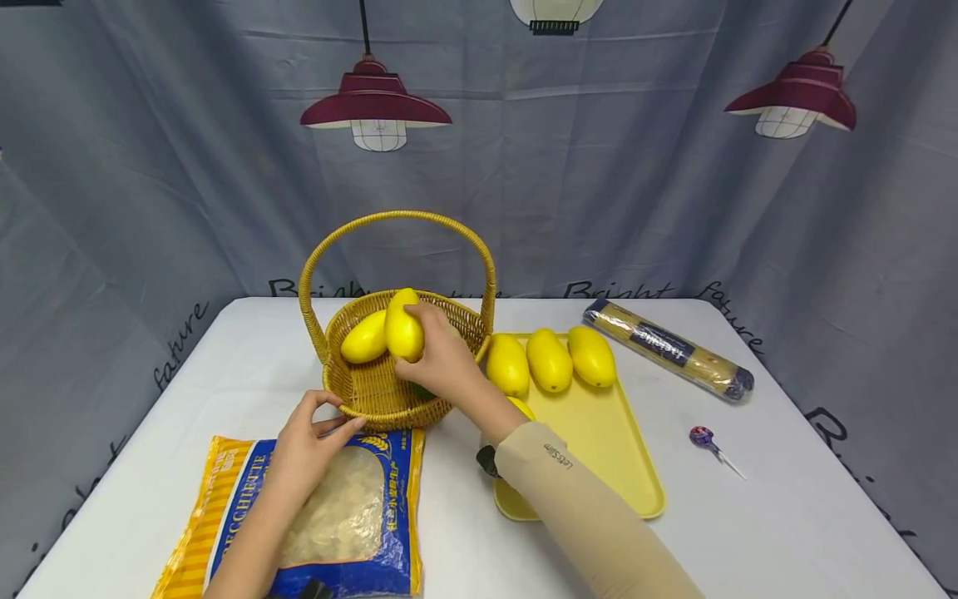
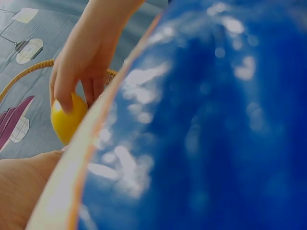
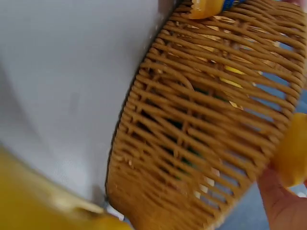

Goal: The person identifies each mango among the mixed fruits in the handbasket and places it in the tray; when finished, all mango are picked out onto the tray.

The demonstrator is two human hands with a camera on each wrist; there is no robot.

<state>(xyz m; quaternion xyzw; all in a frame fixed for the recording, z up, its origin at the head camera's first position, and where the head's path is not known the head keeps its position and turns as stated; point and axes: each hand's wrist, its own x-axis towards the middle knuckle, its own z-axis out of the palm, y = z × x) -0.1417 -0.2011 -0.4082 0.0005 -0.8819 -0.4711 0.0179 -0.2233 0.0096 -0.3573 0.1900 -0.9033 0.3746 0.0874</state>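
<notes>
My right hand (image 1: 441, 358) holds a yellow mango (image 1: 404, 329) over the wicker basket (image 1: 407, 416), its fingers curled round the fruit. Inside the basket, another mango (image 1: 364, 338) lies at the left. Something dark green sits low in there too, mostly hidden by my right hand. With thumb and fingers my left hand (image 1: 314, 433) grips the basket's front rim. In the right wrist view the held mango (image 3: 292, 153) shows just beyond the woven wall. A blue pasta bag (image 2: 206, 120) fills most of the left wrist view.
Right of the basket, a yellow tray (image 1: 599, 449) bears several mangoes (image 1: 550, 360), one partly behind my right wrist. A long spaghetti pack (image 1: 666, 349) lies at the back right, with a lollipop (image 1: 702, 437) nearer. The basket's tall handle (image 1: 397, 215) arches over it.
</notes>
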